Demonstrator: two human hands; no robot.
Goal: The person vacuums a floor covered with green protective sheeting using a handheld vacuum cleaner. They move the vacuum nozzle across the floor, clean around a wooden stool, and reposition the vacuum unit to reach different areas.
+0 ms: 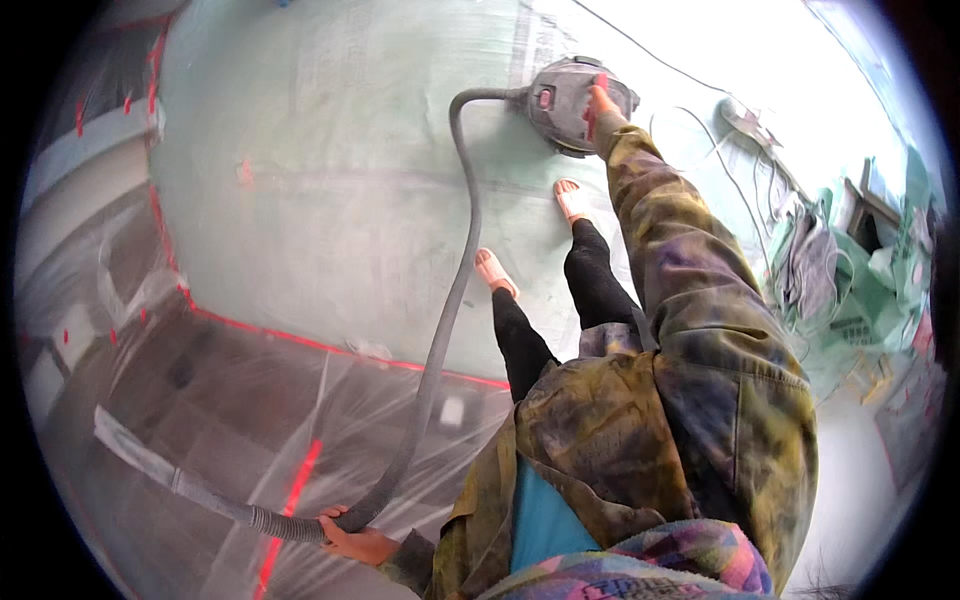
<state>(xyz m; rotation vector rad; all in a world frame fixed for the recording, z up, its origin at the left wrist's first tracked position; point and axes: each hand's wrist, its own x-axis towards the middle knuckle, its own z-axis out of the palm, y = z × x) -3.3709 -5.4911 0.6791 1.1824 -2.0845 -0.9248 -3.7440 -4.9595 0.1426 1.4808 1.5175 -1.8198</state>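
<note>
Over pale green floor sheeting [330, 230], extends right hand [603, 106] to the top of the grey vacuum cleaner [562, 108], standing beyond the feet [571, 200]; cannot tell whether clamped. Clamps left hand [353, 540] around the grey hose [454, 303] at lower left, above clear plastic film [225, 390].

Right arm [688, 235] stretched far forward, right hand [601, 106] at its end — left hand [356, 541] low, to the side, fingers [331, 525] curled.
</note>
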